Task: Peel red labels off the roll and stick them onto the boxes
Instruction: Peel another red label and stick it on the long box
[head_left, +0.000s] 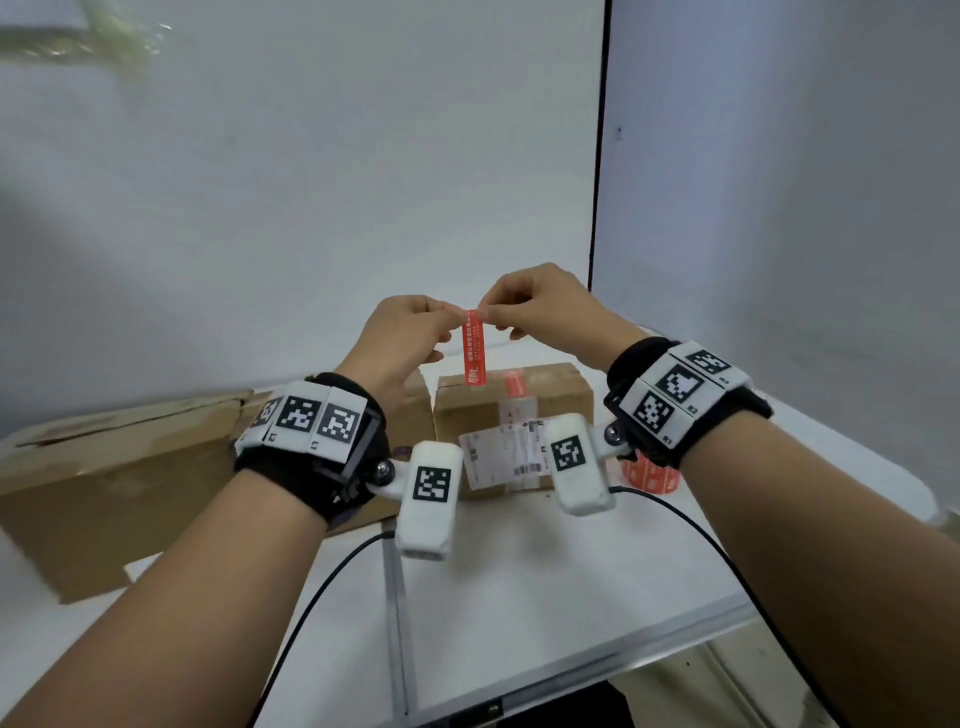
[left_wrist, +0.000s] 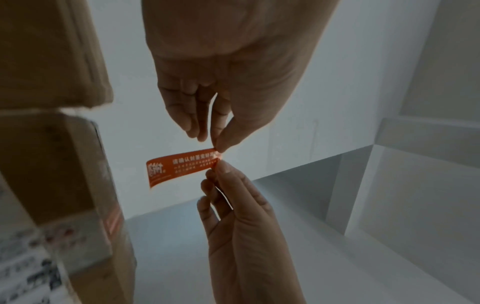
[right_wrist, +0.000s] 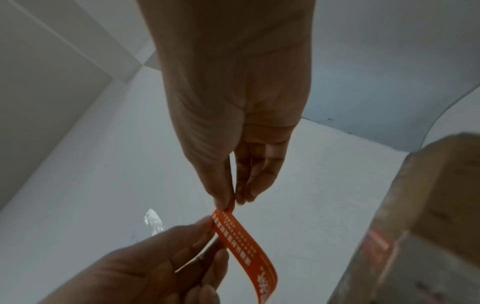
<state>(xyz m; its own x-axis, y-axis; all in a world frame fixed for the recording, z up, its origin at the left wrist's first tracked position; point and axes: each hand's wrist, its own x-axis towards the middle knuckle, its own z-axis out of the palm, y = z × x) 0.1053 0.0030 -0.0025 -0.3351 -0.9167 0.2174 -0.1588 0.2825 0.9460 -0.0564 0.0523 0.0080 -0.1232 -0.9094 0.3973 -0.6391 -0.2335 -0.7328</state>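
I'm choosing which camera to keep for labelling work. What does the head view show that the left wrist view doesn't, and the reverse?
Only the head view shows the label roll on the table, the flat cardboard at left and both wrist bands.

Only the left wrist view shows the label's printed face close up and the fingertips pinching its end.

Both show the left hand and right hand holding the red label at one end, beside the box.

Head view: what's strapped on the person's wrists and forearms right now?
Bare forearms, no sleeves. Each wrist wears a black band carrying white plates printed with black square markers. A white camera pod, also marker-tagged, hangs from each, trailing a black cable.
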